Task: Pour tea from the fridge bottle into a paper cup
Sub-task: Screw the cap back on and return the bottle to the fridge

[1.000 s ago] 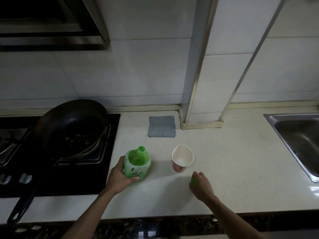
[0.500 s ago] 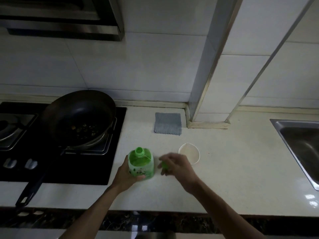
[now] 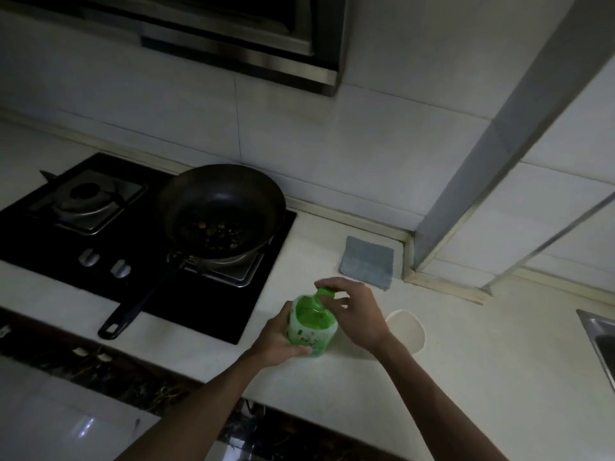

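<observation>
Gripping the green bottle (image 3: 311, 327) upright on the table (image 3: 466, 377) with my left hand (image 3: 278, 341), my right hand (image 3: 357, 314) pinches its cap (image 3: 324, 292); paper cup (image 3: 407, 331) at three o'clock; whether tea is poured, I cannot tell.

Left hand (image 3: 278, 341), right hand (image 3: 357, 314) bare; forearms bare, sleeveless in view.

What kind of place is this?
Most likely a home kitchen: a gas hob with a dark pan under a range hood, and a steel sink at the counter's right edge.
</observation>
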`<state>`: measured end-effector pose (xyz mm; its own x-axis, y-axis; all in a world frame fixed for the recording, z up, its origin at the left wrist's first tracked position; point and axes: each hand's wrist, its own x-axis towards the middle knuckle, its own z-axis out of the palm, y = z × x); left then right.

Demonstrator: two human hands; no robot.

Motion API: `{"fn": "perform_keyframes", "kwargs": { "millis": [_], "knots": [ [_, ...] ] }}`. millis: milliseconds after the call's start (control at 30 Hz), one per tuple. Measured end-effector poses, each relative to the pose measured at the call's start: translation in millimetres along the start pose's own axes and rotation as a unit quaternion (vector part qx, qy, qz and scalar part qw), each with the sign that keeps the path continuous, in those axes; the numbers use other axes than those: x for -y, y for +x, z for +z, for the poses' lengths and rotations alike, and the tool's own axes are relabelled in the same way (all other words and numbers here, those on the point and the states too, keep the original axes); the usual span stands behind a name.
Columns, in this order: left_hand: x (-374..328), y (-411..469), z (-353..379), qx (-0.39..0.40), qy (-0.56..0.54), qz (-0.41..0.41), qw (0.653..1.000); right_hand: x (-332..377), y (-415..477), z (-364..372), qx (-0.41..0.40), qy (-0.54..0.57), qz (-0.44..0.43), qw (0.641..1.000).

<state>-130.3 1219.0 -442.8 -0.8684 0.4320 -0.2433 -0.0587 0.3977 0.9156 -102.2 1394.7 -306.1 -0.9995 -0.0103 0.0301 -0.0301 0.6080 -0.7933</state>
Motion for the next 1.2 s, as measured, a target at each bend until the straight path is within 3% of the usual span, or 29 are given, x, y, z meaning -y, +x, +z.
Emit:
{"fn": "perform_keyframes", "kwargs": {
  "millis": [200, 400, 500, 633, 833, 967, 1067, 1200],
  "knots": [
    [-2.6, 0.4, -1.2, 0.0, 0.004, -0.004, 1.0, 4.4, 7.5, 0.3, 0.065, -0.171, -0.125, 0.975],
    [-4.8, 0.3, -2.8, 0.002, 0.01, -0.006, 1.0, 5.5, 22.5, -10.8, 0.144, -0.32, -0.294, 0.889],
    [-5.0, 0.3, -3.7, 0.006, 0.008, -0.002, 1.0, 5.3, 24.0, -12.8, 0.167, -0.349, -0.331, 0.861],
    [-5.5, 1.7, -4.5, 0.014, 0.003, -0.004, 1.0, 10.0, 27.9, -17.9, 0.177, -0.361, -0.296, 0.866],
    [-5.1, 1.0, -5.3, 0.026, 0.0, 0.0, 1.0, 28.2, 21.9, -29.8, 0.146, -0.456, -0.103, 0.872],
    [-5.3, 1.9, -5.7, 0.024, -0.005, 0.004, 1.0, 25.0, 23.8, -40.3, 0.19, -0.374, -0.129, 0.899],
    [-5.8, 1.6, -6.1, 0.027, -0.007, 0.005, 1.0, 22.7, 24.9, -26.9, 0.232, -0.386, -0.156, 0.879],
    [-6.3, 2.3, -6.2, 0.03, -0.004, 0.004, 1.0, 27.9, 19.1, -20.1, 0.161, -0.474, -0.185, 0.846]
  ]
}}
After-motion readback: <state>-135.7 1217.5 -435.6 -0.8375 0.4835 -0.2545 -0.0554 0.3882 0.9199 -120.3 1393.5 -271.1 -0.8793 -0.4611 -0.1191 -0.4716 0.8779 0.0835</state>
